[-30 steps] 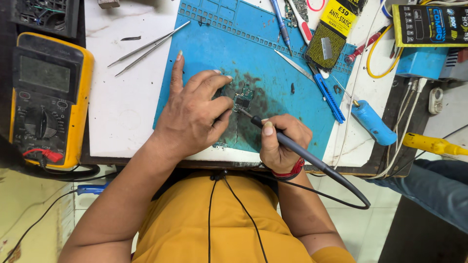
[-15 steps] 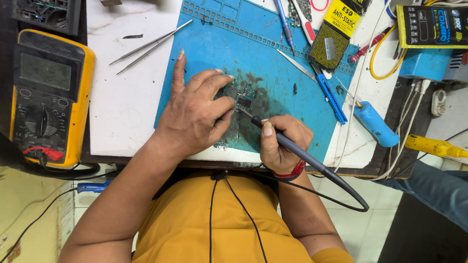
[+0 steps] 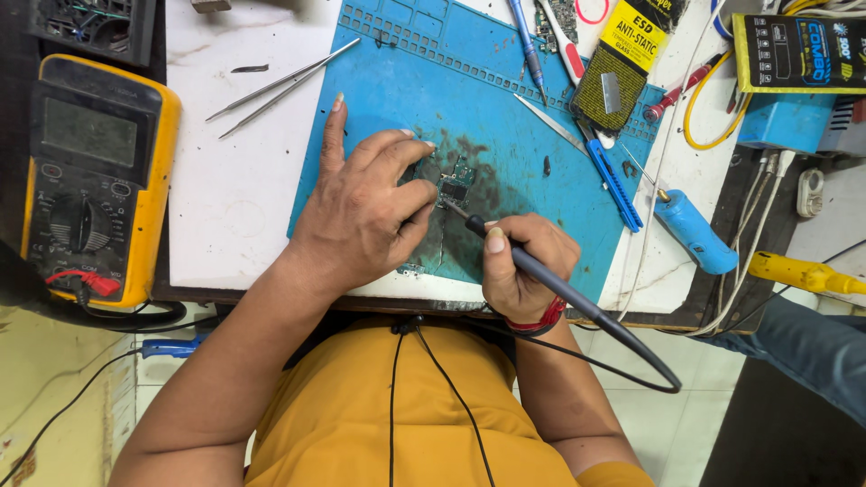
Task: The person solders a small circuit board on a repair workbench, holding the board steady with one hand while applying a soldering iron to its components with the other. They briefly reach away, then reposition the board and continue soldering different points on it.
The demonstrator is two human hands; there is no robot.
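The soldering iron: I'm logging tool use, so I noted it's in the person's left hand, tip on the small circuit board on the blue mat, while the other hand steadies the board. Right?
Not quite. The head view shows the soldering iron in the right hand, not the left. Its tip does meet the small circuit board on the blue mat, and the left hand steadies the board.
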